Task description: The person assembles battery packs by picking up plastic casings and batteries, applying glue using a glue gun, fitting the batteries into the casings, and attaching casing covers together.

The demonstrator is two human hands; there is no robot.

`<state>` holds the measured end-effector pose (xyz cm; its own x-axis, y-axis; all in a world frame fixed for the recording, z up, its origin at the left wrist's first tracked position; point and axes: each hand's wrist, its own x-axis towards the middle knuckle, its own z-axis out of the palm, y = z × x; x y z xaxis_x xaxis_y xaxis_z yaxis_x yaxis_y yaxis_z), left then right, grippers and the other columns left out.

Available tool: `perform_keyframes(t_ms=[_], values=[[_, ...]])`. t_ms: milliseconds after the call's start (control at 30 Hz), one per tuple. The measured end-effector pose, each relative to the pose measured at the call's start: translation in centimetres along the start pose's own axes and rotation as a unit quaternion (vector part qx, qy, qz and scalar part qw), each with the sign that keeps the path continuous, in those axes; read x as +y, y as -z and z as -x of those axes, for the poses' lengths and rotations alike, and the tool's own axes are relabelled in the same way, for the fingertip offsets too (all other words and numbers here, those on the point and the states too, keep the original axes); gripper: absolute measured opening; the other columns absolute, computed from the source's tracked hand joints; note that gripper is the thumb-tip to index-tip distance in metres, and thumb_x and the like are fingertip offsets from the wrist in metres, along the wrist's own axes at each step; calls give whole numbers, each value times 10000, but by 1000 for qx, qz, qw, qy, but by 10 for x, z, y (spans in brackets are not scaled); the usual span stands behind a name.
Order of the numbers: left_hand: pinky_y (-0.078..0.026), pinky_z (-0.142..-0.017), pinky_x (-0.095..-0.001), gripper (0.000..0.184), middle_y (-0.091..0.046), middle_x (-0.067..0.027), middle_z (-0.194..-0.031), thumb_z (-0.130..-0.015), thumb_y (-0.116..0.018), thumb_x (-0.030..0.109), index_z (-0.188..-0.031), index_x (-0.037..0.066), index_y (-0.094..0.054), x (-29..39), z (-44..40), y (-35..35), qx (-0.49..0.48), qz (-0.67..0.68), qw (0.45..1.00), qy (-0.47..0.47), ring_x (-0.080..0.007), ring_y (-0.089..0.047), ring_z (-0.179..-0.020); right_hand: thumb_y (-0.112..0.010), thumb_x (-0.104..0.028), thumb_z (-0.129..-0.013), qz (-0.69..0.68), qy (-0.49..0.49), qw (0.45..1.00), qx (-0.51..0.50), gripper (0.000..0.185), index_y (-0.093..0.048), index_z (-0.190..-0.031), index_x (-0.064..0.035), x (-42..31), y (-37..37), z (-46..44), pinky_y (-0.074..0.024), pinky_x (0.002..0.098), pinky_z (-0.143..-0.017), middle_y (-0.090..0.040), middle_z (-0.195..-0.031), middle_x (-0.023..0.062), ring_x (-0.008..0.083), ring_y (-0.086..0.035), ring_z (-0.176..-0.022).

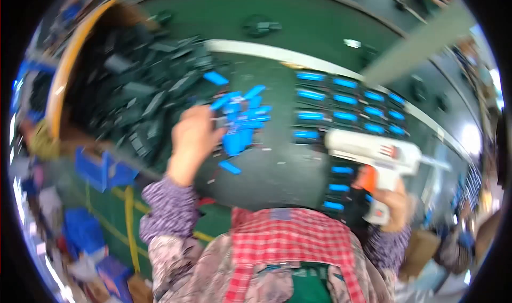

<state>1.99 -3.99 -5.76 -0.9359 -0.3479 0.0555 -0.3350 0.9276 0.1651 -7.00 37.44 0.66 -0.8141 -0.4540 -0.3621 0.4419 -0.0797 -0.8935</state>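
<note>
My right hand (pixel 393 202) is wrapped around the handle of a white glue gun (pixel 381 151) with an orange trigger, its nozzle pointing left over rows of dark parts. Each of these dark parts carries a bright blue strip (pixel 311 95). At the left edge of a loose pile of blue strips (pixel 242 119), my left hand (pixel 193 135) has its fingers curled in. Motion blur hides what, if anything, is between those fingertips. One blue strip (pixel 230 167) lies apart, below the pile.
A yellow-rimmed box (pixel 66 63) on the left spills dark plastic parts (pixel 144 84) onto the dark table (pixel 266 180). A white rail (pixel 266 50) runs behind, bordering a green surface (pixel 224 15) with a dark part (pixel 261 26). A pale post (pixel 421 42) slants at the upper right.
</note>
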Motion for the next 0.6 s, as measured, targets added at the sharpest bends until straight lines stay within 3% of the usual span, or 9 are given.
perform_keyframes(t_ms=[67,100,167,200,233,267,300,433,600], values=[[-536,-782,-483,515,-650,-164,-1037,-765,-824,331,-1142,63,-599,-3,-4,-15,10,-15,1000,-9,-390,-637,-997,-661,-99,-685,9,-18,1000,-7,639,-574,-1294,74,-3,0,2,-508,380,-961,-696,-1129,168,278,-675,-1038],[-540,-803,-484,543,-652,-171,-1090,-771,-822,341,-1169,55,-588,-3,-7,-16,-7,-21,1000,-15,-392,-633,-1032,-690,-61,-718,37,-38,997,-58,625,-575,-1325,30,-3,11,1,-479,349,-1005,-696,-1164,132,243,-663,-1086],[-523,-879,-474,593,-631,-188,-1164,-768,-824,298,-1222,27,-555,-18,-6,-40,62,-43,996,-53,-396,-601,-1118,-742,-50,-765,33,-53,996,-67,641,-531,-1370,-25,-13,11,11,-449,336,-1062,-636,-1304,113,218,-634,-1162],[-513,-897,-475,582,-623,-195,-1149,-763,-823,268,-1204,17,-536,-22,-6,-49,103,-45,991,-77,-402,-586,-1130,-736,-59,-781,49,-21,995,-88,566,-561,-1319,-23,-9,12,6,-461,334,-1033,-652,-1244,105,205,-639,-1124],[-508,-891,-484,544,-616,-201,-1130,-763,-815,250,-1161,20,-524,-18,-8,-47,54,-29,997,-42,-405,-579,-1117,-730,-68,-797,64,12,992,-107,492,-591,-1268,-22,-6,13,1,-473,333,-1004,-667,-1185,96,191,-645,-1085],[-508,-868,-501,510,-620,-193,-1085,-756,-813,246,-1111,35,-514,-17,-8,-46,45,-7,999,-29,-407,-589,-1070,-710,-90,-803,88,78,984,-136,359,-679,-1149,2,11,18,-8,-509,329,-911,-725,-1020,78,168,-666,-985],[-514,-861,-503,514,-620,-191,-1051,-744,-829,254,-1090,37,-517,-14,-12,-45,49,-4,999,-17,-406,-596,-1055,-710,-90,-803,100,115,982,-111,359,-679,-1149,2,5,18,-6,-509,329,-911,-725,-1020,78,168,-666,-985],[-521,-800,-517,514,-645,-187,-961,-705,-841,260,-1042,62,-507,-22,-17,-48,30,1,1000,4,-413,-628,-963,-662,-67,-785,72,70,990,-101,299,-682,-1077,-6,-6,7,2,-505,303,-864,-716,-988,55,146,-659,-931],[-524,-796,-511,533,-655,-197,-965,-690,-854,252,-1056,53,-522,-7,-15,-42,22,8,999,28,-412,-638,-942,-663,-32,-761,19,64,993,-97,432,-609,-1182,48,0,15,2,-513,334,-910,-696,-1036,110,199,-675,-965]])
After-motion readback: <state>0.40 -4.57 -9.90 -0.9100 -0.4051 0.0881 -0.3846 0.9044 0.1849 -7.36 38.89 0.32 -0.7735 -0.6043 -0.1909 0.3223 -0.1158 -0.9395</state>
